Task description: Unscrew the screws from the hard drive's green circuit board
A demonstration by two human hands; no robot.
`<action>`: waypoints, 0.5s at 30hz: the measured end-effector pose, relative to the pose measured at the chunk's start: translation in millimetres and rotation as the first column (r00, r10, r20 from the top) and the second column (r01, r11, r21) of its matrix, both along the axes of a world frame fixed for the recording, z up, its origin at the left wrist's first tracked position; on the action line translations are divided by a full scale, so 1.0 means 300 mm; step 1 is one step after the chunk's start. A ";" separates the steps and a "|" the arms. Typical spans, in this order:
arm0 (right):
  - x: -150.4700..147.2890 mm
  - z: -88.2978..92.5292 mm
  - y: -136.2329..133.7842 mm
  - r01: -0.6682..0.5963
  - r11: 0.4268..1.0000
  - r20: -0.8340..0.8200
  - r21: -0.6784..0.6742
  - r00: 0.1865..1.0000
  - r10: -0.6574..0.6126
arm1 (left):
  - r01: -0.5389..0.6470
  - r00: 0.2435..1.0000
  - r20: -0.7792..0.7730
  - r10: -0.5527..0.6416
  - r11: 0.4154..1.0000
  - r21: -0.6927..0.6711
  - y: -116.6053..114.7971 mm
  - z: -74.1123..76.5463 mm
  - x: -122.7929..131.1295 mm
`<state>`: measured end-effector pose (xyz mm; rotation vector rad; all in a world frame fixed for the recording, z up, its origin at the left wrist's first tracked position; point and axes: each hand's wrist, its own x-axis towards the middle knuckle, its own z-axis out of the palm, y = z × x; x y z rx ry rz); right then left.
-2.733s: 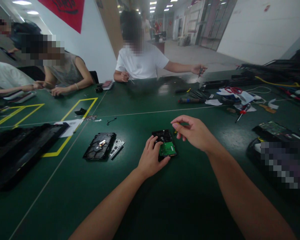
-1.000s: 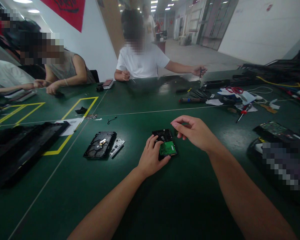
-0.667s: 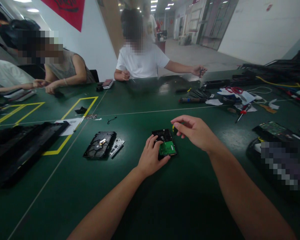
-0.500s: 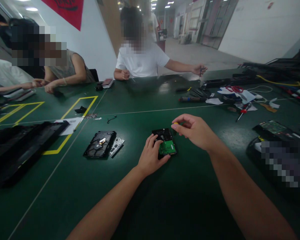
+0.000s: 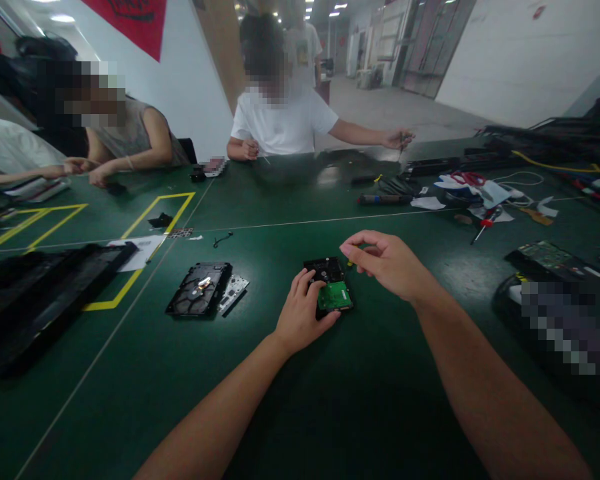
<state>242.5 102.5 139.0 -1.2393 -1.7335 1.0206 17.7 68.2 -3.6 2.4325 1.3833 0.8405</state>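
A hard drive (image 5: pixel 335 295) with a green circuit board lies on the table in front of me. My left hand (image 5: pixel 305 307) grips it from its left and near sides, fingers over the top and thumb along the near edge. Just above its far right corner, my right hand (image 5: pixel 375 260) is closed in a pinch around a small yellow-handled screwdriver (image 5: pixel 350 263). Most of that tool is hidden by the fingers, and its tip is too small to make out. To the left rests another hard drive (image 5: pixel 200 290), touching or close to a silvery metal plate (image 5: pixel 234 295).
A long black casing (image 5: pixel 45 293) lies at far left, near a white paper (image 5: pixel 143 252). At right are a red-handled screwdriver (image 5: pixel 486 223), cables, paper scraps and a circuit board (image 5: pixel 545 257). Across the green table (image 5: pixel 260 413) sit several people, one in a white shirt (image 5: pixel 285 123).
The fingers of my right hand have shifted around the screwdriver, with its yellow part now showing lower, below the fingertips. My left hand and the hard drive stay put.
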 end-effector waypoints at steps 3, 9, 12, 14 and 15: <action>0.000 0.000 -0.001 0.025 1.000 0.003 -0.004 1.000 -0.025 | 0.002 1.000 0.001 -0.002 1.000 -0.008 -0.002 0.003 -0.001; -0.003 0.001 0.004 0.043 0.998 -0.057 -0.053 0.997 -0.046 | 0.005 1.000 0.005 -0.005 1.000 -0.003 -0.002 0.006 -0.002; 0.001 0.002 0.005 0.030 1.000 -0.006 -0.005 1.000 -0.030 | 0.006 1.000 0.007 -0.006 1.000 0.000 0.000 0.005 -0.002; 0.003 0.003 0.005 0.006 1.000 0.012 0.005 1.000 -0.006 | 0.005 1.000 0.009 -0.005 1.000 0.000 0.000 0.004 -0.002; 0.003 0.004 0.004 -0.003 1.000 0.014 0.004 1.000 0.003 | 0.004 1.000 0.009 -0.004 1.000 0.000 0.000 0.003 -0.001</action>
